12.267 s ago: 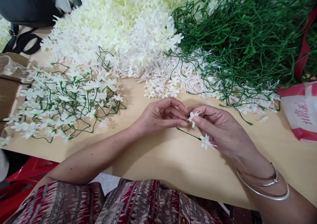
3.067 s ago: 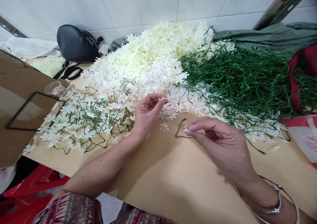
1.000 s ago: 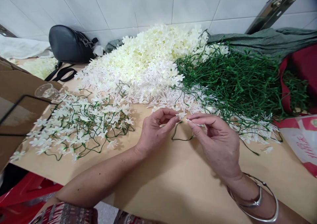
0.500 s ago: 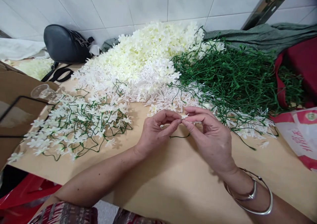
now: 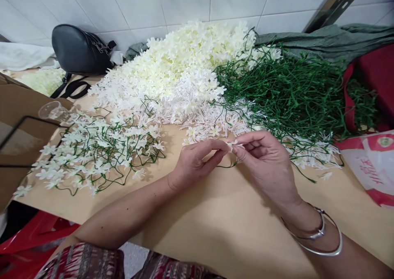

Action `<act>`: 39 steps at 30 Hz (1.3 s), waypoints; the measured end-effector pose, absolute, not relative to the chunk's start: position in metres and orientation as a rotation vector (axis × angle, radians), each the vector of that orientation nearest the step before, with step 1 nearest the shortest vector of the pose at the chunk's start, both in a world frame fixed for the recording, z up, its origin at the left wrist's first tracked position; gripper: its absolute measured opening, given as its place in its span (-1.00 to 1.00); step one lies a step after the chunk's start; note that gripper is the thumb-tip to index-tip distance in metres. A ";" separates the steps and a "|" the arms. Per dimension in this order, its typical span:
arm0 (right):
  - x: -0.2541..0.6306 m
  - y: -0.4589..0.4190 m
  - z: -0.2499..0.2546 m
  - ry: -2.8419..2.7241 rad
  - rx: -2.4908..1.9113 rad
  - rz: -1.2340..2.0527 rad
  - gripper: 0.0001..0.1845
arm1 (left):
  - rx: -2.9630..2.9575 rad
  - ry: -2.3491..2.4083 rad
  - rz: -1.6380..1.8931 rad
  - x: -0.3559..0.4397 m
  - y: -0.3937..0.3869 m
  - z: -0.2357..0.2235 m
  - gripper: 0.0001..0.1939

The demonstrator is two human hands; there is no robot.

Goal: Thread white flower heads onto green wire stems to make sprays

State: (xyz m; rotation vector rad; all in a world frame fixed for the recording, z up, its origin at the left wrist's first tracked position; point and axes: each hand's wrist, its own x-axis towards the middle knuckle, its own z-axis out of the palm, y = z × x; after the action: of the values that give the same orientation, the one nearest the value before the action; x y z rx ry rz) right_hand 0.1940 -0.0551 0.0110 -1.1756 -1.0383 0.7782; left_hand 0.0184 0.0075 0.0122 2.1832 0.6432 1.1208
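Note:
Above the table [image 5: 197, 225], my two hands meet at the fingertips around a small white artificial flower [image 5: 235, 144]. My left hand [image 5: 200, 160] is closed in a pinch at the flower's left side, and its fingertips hide part of it. On the other side, the thumb and index finger of my right hand [image 5: 264, 160] press on the petals. Below the fingertips a thin green plastic stem [image 5: 229, 166] curves near my right hand; whether it is held there cannot be made out. Close behind lie loose white flowers [image 5: 192, 134] and white stamen pieces [image 5: 227, 116].
Finished flower sprays [image 5: 101, 151] lie at left beside a clear plastic cup [image 5: 55, 110] and cardboard box [image 5: 24, 127]. Behind are a petal pile [image 5: 184, 61] and black bag [image 5: 81, 51]. Green stems [image 5: 295, 94] and a red-white packet [image 5: 369, 164] lie right.
My hands, apart about three seconds ago with a white piece in each, have come together. Since half a second ago, the flower has moved slightly right, under my right thumb.

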 end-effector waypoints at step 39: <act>0.215 -0.055 0.007 -0.927 -1.263 1.010 -0.75 | 2.038 0.771 0.918 0.021 0.015 0.009 -0.75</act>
State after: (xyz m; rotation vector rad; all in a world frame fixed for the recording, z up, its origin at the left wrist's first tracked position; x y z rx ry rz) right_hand 0.2146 -0.0547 0.0068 -1.2632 -0.9269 1.0097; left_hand 0.0209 0.0154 0.0090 2.0376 0.7714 0.9180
